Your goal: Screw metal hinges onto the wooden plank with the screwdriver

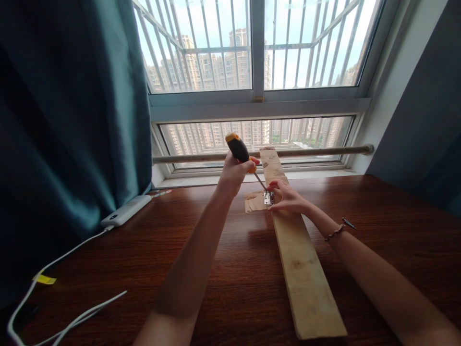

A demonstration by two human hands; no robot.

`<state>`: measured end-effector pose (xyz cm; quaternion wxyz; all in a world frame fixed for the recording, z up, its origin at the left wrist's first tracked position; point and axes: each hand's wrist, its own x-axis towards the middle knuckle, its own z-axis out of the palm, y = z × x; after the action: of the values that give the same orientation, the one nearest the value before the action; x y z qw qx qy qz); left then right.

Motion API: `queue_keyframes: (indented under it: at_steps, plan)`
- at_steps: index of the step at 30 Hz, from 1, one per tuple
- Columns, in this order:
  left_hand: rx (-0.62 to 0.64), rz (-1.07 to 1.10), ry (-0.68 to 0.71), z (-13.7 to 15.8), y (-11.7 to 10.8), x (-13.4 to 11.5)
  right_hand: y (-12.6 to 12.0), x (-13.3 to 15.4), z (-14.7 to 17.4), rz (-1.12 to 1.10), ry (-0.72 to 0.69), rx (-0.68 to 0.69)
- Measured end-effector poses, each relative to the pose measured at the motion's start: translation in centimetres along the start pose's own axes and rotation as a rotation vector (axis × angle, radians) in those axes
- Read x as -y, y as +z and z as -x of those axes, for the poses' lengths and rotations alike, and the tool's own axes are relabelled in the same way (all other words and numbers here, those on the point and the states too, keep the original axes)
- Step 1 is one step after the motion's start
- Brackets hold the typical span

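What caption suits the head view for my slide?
Left hand holds a screwdriver at a metal hinge; right hand rests beside it on a wooden board.

A white cable [75, 249] plugs into 1 white device [127, 211] beside the teal curtain [79, 110].

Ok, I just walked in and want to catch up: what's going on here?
Someone is working at a brown table. The left hand grips a black-and-yellow screwdriver, its tip down at a small metal fitting. The right hand is over a long plank, close beside the fitting. A shorter wood piece lies to the plank's left. Whether the tip is turning anything can't be made out.
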<state>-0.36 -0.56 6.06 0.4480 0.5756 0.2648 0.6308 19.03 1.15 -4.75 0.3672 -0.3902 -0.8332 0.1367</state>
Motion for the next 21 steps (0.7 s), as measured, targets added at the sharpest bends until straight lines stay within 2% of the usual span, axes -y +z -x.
queue_keyframes:
  at_steps: [15, 21]
  plan:
    - [0.062, -0.056, -0.018, -0.11, -0.16, 0.3, -0.05, -0.07, -0.01, 0.011, 0.002, 0.018]
    - [0.021, 0.071, 0.007, 0.18, 0.69, 0.29, -0.05, 0.04, -0.02, 0.024, 0.008, 0.016]
